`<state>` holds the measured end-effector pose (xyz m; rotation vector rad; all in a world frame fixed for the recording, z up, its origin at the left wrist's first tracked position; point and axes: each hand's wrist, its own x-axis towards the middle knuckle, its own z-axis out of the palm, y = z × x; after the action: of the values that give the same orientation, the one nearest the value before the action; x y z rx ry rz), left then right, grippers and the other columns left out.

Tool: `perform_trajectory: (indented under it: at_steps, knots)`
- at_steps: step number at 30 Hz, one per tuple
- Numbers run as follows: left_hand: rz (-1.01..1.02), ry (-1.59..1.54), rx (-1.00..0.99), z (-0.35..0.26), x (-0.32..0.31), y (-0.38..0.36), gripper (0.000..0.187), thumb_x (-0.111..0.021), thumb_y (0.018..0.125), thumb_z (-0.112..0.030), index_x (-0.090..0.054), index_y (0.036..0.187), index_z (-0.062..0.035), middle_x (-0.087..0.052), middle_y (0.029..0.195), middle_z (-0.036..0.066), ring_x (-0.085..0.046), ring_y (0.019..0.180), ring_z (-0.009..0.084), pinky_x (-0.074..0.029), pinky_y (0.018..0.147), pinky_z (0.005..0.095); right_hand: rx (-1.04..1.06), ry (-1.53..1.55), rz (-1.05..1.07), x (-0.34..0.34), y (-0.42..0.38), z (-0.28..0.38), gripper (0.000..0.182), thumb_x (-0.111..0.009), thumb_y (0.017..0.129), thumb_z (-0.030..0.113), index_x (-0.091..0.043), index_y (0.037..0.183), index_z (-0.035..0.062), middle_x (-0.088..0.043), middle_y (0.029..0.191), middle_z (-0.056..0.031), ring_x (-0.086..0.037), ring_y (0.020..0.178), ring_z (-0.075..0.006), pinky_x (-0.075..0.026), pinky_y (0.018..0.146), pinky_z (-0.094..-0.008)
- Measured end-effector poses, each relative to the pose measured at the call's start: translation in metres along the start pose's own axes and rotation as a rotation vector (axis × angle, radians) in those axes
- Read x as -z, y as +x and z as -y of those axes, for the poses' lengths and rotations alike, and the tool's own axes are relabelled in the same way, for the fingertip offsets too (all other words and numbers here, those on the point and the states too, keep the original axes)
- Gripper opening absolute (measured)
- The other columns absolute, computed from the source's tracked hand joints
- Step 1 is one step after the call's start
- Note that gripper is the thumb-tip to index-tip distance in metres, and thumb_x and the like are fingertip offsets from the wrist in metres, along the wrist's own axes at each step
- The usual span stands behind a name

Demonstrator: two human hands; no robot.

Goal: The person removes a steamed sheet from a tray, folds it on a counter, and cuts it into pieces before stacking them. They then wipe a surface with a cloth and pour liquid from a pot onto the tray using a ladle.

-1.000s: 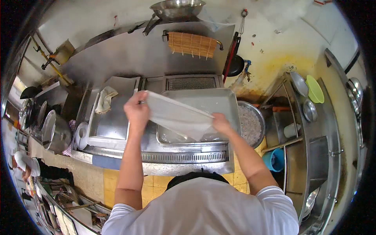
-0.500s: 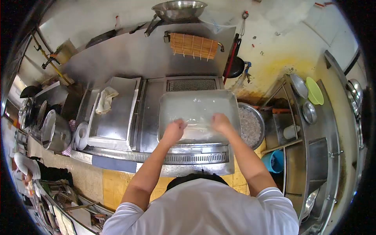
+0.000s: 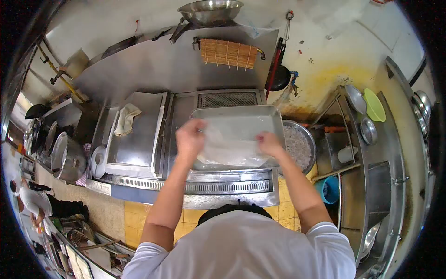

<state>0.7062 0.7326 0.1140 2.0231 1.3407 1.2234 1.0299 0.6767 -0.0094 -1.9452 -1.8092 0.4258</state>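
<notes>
A wide metal tray point(image 3: 241, 113) sits in front of me on the steel counter. Inside it, a thin, whitish, partly see-through sheet point(image 3: 230, 152) stretches between my hands, its surface blurred by motion. My left hand point(image 3: 190, 139) is over the tray's left rim, fingers closed on the sheet's left end. Toward the tray's right side, my right hand point(image 3: 269, 143) pinches the other end. Exactly what the sheet is made of cannot be told.
Right of the tray stands a round metal basin point(image 3: 297, 146) of pale bits. A cloth point(image 3: 127, 119) lies on the steel surface at left, near a big pot point(image 3: 68, 157). Shelving point(image 3: 371, 186) borders the right; a bamboo mat point(image 3: 228, 54) hangs ahead. Another person point(image 3: 39, 204) stands far left.
My left hand has moved up and left, my right slightly right, spreading apart. The whitish sheet now shows broad and stretched between them. The other person at far left has shifted.
</notes>
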Motion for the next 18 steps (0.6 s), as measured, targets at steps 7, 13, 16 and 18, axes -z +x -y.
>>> perform_trajectory:
  at_steps: [7, 13, 16, 18]
  knots:
    - [-0.002, -0.151, -0.122, -0.04, 0.003, 0.009, 0.033, -0.058, 0.078, 0.008, -0.074, 0.105, -0.0047, -0.077, 0.099, 0.012, -0.075, 0.091, 0.0231, -0.058, 0.083, 0.0349, 0.048, 0.391, 0.167, -0.008, 0.01, 0.091, 0.03, -0.059, 0.084, 0.01, -0.07, 0.11, -0.0004, -0.071, 0.111, -0.0237, -0.068, 0.105, -0.0404, -0.053, 0.096, -0.0419]
    - [-0.301, 0.05, 0.186, 0.058, 0.063, 0.005, 0.014, -0.066, 0.092, -0.009, -0.072, 0.1, 0.0004, -0.072, 0.083, 0.016, -0.068, 0.08, 0.0198, -0.052, 0.076, 0.0318, -0.182, 0.003, 0.014, 0.001, -0.028, -0.07, 0.024, -0.057, 0.085, 0.011, -0.071, 0.101, 0.0001, -0.071, 0.104, -0.0241, -0.068, 0.096, -0.0414, -0.054, 0.087, -0.0453]
    - [-0.126, 0.152, 0.448, 0.14, 0.033, -0.026, 0.021, -0.072, 0.091, -0.019, -0.073, 0.101, -0.0007, -0.072, 0.085, 0.018, -0.071, 0.084, 0.0269, -0.054, 0.079, 0.0367, -0.24, 0.148, -0.024, 0.038, -0.034, -0.065, 0.021, -0.06, 0.087, 0.012, -0.071, 0.097, -0.0015, -0.072, 0.092, -0.0204, -0.068, 0.081, -0.0335, -0.054, 0.075, -0.0421]
    - [0.053, 0.341, 0.523, 0.169, 0.011, -0.044, 0.028, -0.075, 0.088, -0.024, -0.072, 0.102, -0.0003, -0.073, 0.09, 0.019, -0.071, 0.088, 0.0323, -0.055, 0.082, 0.0408, -0.28, 0.329, -0.026, 0.045, -0.028, -0.065, 0.019, -0.065, 0.087, 0.014, -0.072, 0.097, -0.0008, -0.072, 0.086, -0.0143, -0.067, 0.071, -0.0233, -0.053, 0.067, -0.0376]
